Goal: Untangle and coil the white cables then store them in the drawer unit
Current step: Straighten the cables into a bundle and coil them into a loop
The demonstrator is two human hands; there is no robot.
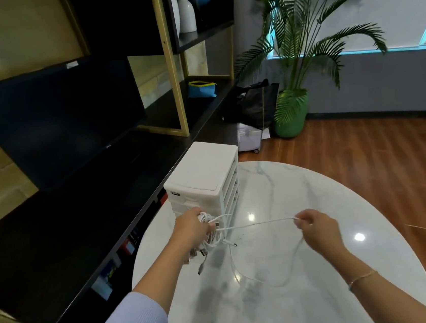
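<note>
Polished marble tabletop lies round and glossy beneath us. Our right hand pinches one thin white cable, drawn taut across to our left hand, which grips the tangled white cables just before the boxy, matte plastic drawer unit.

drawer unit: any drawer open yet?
All shut: the drawer unit shows flush drawer fronts; the cable bundle is in the left hand.
</note>
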